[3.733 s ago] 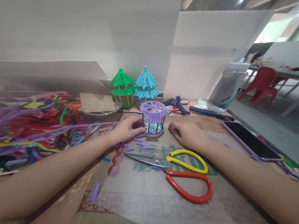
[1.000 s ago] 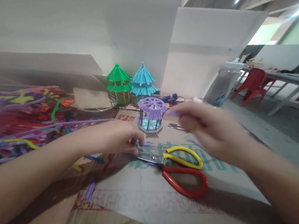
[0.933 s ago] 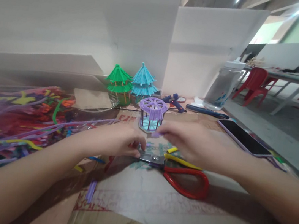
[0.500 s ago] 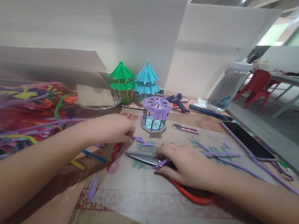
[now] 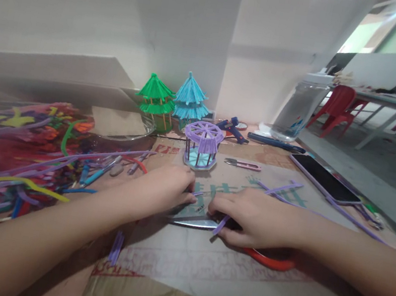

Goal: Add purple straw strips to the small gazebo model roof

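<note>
My left hand is closed in a pinch low over the cardboard, with a short purple pipe cleaner piece at its fingertips. Opposite it, my right hand has its fingers curled around a purple pipe cleaner strip. Scissors with red handles lie beneath the right hand; whether its fingers also grip them I cannot tell. Just beyond both hands stands a small purple pavilion model, with fringe on one side of its round top. A bundle of short purple pieces rests nearer me on the left.
Green and blue tiered-roof models stand at the back. Behind the right hand are thread snips, a glue gun, a dark-blue utility knife, a phone and a water bottle. Colourful pipe cleaners pile up at left.
My left hand has moved right onto the short purple pieces and closer to my right hand. The right hand still holds its strip over the scissors. The view has shifted slightly.
</note>
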Demonstrator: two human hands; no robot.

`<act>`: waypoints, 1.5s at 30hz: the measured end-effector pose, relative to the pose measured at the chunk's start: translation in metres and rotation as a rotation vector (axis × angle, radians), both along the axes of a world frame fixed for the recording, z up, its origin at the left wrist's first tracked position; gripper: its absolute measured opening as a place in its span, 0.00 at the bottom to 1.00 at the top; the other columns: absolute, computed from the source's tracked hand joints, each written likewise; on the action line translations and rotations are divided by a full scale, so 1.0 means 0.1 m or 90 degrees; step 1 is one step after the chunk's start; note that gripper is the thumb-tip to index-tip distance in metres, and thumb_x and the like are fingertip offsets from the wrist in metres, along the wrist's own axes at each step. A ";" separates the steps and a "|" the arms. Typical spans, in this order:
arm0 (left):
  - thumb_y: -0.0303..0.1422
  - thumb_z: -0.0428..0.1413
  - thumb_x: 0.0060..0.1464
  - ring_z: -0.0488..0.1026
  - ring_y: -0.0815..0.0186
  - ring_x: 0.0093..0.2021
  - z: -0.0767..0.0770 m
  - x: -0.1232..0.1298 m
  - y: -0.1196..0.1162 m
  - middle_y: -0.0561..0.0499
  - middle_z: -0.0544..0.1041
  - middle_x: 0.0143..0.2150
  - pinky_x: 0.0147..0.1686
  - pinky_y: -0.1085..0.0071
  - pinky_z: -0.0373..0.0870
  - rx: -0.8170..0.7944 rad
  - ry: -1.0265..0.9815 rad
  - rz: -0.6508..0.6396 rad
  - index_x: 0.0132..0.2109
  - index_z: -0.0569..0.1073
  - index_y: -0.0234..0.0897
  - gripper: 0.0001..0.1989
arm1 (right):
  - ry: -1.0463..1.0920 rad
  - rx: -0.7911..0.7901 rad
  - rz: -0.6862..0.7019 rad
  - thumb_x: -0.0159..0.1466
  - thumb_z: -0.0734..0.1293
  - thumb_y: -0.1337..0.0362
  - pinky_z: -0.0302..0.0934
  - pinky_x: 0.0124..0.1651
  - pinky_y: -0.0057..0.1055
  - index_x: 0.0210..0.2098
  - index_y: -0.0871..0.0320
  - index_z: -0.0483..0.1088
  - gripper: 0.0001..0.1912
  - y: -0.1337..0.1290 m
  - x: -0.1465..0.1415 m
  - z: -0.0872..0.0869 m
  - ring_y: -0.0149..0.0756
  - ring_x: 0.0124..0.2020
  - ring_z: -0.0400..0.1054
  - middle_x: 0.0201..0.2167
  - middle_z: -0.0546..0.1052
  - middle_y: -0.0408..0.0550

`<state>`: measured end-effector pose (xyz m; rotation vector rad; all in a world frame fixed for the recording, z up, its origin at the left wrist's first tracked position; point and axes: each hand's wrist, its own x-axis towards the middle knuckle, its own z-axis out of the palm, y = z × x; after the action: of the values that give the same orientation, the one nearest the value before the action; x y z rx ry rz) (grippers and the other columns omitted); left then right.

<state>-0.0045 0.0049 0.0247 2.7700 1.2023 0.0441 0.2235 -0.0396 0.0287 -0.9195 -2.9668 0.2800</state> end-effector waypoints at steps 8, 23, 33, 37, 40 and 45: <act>0.36 0.53 0.59 0.74 0.59 0.40 0.05 -0.06 -0.02 0.47 0.78 0.40 0.37 0.67 0.66 0.030 -0.005 0.008 0.42 0.75 0.39 0.09 | 0.011 0.010 0.011 0.62 0.63 0.62 0.57 0.34 0.31 0.44 0.56 0.68 0.12 0.03 0.00 -0.05 0.36 0.32 0.70 0.36 0.77 0.46; 0.43 0.61 0.50 0.74 0.55 0.43 -0.06 -0.15 0.11 0.48 0.76 0.43 0.41 0.64 0.68 0.004 0.023 -0.015 0.47 0.74 0.42 0.18 | 0.018 0.011 -0.015 0.60 0.64 0.60 0.55 0.33 0.30 0.43 0.56 0.69 0.12 0.06 -0.02 -0.06 0.37 0.31 0.70 0.34 0.77 0.45; 0.37 0.62 0.49 0.73 0.60 0.43 -0.09 -0.21 0.34 0.51 0.76 0.44 0.40 0.70 0.66 -0.055 -0.026 -0.039 0.47 0.74 0.42 0.17 | 0.034 -0.034 -0.051 0.59 0.65 0.63 0.54 0.32 0.27 0.41 0.54 0.69 0.10 0.21 0.09 -0.03 0.32 0.29 0.68 0.33 0.77 0.44; 0.38 0.60 0.50 0.74 0.60 0.41 -0.08 -0.21 0.34 0.50 0.78 0.43 0.34 0.71 0.65 -0.095 -0.017 -0.001 0.55 0.69 0.42 0.25 | 0.032 -0.044 -0.077 0.58 0.66 0.64 0.52 0.31 0.26 0.39 0.55 0.70 0.09 0.27 0.10 -0.02 0.31 0.28 0.66 0.33 0.77 0.44; 0.43 0.61 0.49 0.74 0.57 0.44 0.01 -0.23 0.32 0.47 0.78 0.46 0.38 0.69 0.66 -0.073 0.018 0.016 0.53 0.72 0.39 0.25 | 0.026 -0.050 -0.080 0.57 0.66 0.64 0.52 0.31 0.26 0.39 0.55 0.69 0.09 0.28 0.09 0.00 0.32 0.28 0.66 0.33 0.77 0.44; 0.46 0.62 0.46 0.73 0.56 0.46 0.08 -0.25 0.35 0.43 0.77 0.48 0.41 0.68 0.67 -0.091 0.064 0.026 0.50 0.73 0.35 0.27 | 0.013 -0.050 -0.086 0.58 0.65 0.63 0.52 0.30 0.26 0.38 0.55 0.68 0.08 0.26 0.08 0.02 0.31 0.28 0.66 0.33 0.76 0.44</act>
<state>-0.0292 0.0399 0.0328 2.6514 1.2330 -0.1719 0.2318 -0.0135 0.0306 -1.1134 -2.8771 0.4019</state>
